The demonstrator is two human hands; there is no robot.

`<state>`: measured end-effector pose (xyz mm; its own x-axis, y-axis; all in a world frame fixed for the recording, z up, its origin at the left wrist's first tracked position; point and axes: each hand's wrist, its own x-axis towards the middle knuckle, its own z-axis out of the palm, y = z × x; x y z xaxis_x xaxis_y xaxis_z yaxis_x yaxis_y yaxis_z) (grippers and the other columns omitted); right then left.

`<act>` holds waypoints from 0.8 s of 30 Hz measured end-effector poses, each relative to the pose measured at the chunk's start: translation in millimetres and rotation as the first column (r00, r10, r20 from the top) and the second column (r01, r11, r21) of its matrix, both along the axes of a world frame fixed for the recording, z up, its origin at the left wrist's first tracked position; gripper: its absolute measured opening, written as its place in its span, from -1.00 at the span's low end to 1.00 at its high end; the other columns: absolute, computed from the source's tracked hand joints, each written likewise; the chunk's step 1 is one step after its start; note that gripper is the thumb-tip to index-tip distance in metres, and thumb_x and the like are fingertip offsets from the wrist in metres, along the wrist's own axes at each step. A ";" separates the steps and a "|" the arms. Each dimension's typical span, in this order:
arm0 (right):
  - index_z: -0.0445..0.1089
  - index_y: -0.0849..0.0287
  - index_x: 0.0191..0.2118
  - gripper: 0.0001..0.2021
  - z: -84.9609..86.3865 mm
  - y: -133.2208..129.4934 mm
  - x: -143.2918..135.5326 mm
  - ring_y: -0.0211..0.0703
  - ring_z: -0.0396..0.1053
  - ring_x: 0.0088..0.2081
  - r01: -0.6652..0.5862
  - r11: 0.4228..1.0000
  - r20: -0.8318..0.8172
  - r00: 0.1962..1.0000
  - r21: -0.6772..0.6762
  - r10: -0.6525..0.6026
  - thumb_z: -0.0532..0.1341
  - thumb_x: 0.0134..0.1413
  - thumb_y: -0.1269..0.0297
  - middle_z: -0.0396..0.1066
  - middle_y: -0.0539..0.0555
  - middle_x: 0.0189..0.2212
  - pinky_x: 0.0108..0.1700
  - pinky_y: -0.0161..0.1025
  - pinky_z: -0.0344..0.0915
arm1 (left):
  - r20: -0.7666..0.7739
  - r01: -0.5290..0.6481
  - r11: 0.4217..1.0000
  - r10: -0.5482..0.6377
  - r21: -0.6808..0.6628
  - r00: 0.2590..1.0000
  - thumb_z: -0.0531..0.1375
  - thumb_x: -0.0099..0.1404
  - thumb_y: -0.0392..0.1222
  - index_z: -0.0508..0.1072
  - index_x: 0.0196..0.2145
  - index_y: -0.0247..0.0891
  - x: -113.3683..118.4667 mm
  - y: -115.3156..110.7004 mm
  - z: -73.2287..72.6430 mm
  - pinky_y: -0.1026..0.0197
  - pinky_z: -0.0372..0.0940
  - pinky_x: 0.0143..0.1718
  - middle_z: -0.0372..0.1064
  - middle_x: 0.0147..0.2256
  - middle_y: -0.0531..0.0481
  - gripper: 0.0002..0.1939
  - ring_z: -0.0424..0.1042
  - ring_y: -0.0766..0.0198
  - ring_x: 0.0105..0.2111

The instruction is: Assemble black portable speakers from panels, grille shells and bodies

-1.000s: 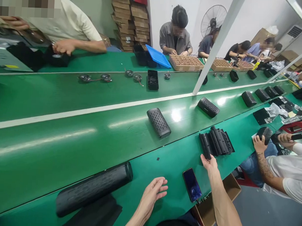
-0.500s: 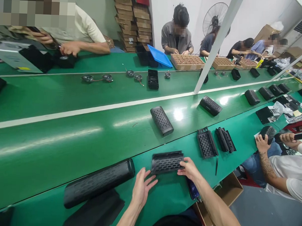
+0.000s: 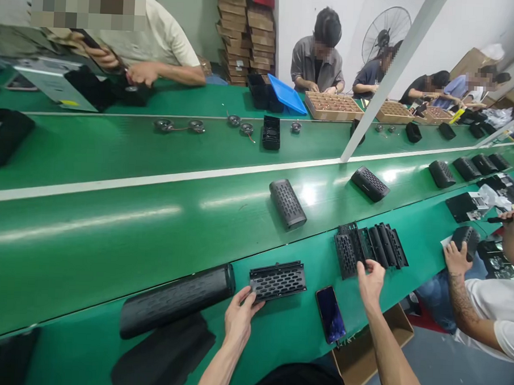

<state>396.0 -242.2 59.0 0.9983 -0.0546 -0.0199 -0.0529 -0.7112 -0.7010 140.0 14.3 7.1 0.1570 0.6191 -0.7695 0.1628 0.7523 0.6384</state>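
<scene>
My left hand (image 3: 239, 316) grips the lower left corner of a black perforated speaker grille (image 3: 277, 281) lying on the green bench. My right hand (image 3: 371, 281) is at the lower right edge of another black grille (image 3: 346, 254), thumb and fingers brought together. What lies between those fingertips is hidden. Several slimmer black grille pieces (image 3: 386, 244) lie against that grille on its right. Left of my left hand is a long black speaker housing (image 3: 178, 300) with dark sheet material (image 3: 165, 353) in front. A phone (image 3: 330, 314) rests between my hands.
Beyond the bench runs a green conveyor (image 3: 110, 231) carrying black speakers (image 3: 287, 204) and loose speaker drivers (image 3: 196, 125). A white post (image 3: 389, 85) rises from it. At right a co-worker's hand (image 3: 458, 261) holds a speaker. An open cardboard box (image 3: 398, 337) stands below the bench edge.
My right hand has left the first grille and moved right to the other grilles, uncovering the phone. My left hand, open before, now grips the first grille. The view has shifted slightly.
</scene>
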 end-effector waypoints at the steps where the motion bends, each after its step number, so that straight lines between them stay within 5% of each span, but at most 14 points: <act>1: 0.33 0.28 -0.01 -0.39 -1.4 -8.3 8.0 0.34 0.19 0.17 0.036 0.999 0.054 0.998 -0.034 -0.034 0.19 -0.01 -0.16 0.34 0.44 0.03 0.23 0.20 0.12 | 0.003 -0.028 1.000 0.028 0.011 1.000 0.29 0.30 -0.35 0.51 -0.13 -0.29 1.9 -1.0 -0.1 -0.19 0.54 0.04 0.42 0.05 -0.20 -0.83 0.54 0.03 -0.05; 7: 0.40 0.24 0.02 -0.37 -34.9 -15.0 15.9 0.29 0.33 0.05 0.005 0.988 0.043 0.999 -0.152 0.002 0.29 -0.11 -0.11 0.43 0.35 -0.04 0.09 0.10 0.26 | 0.062 -0.108 0.993 0.106 0.041 0.992 0.28 0.30 -0.38 0.51 -0.19 -0.31 15.4 0.4 0.8 -0.21 0.54 0.03 0.41 -0.04 -0.14 -0.88 0.51 0.12 -0.09; 12: 0.44 0.23 0.10 -0.40 -51.2 -5.1 27.5 0.23 0.42 0.01 0.022 0.984 -0.015 1.000 -0.178 -0.025 0.22 -0.03 -0.02 0.51 0.32 -0.02 0.04 0.04 0.30 | 0.099 -0.038 0.999 0.035 0.031 0.995 0.27 0.35 -0.24 0.47 -0.12 -0.28 16.4 3.1 7.2 -0.14 0.58 -0.04 0.36 -0.02 -0.13 -0.85 0.50 0.12 -0.09; 18: 0.50 0.32 0.01 -0.26 -34.9 -12.2 35.8 0.20 0.49 -0.09 -0.039 0.998 -0.045 0.998 -0.053 0.036 0.14 -0.06 -0.25 0.58 0.34 -0.14 0.04 0.05 0.35 | 0.006 0.072 0.989 -0.073 0.128 0.997 0.26 0.35 0.04 0.36 0.09 -0.21 -5.5 -10.7 27.0 0.05 0.59 -0.23 0.28 0.16 -0.24 -0.55 0.49 0.01 -0.01; 24: 0.52 0.24 0.00 -0.31 1.4 -34.2 0.5 0.16 0.51 -0.08 -0.213 0.969 -0.170 0.958 0.126 0.232 0.30 -0.09 -0.26 0.59 0.24 -0.11 -0.01 -0.02 0.41 | 0.101 0.182 0.959 -0.207 0.218 0.973 0.27 0.26 0.23 0.48 -0.08 -0.27 -24.8 -27.6 53.0 0.13 0.51 -0.28 0.44 -0.07 -0.19 -0.49 0.51 0.11 -0.17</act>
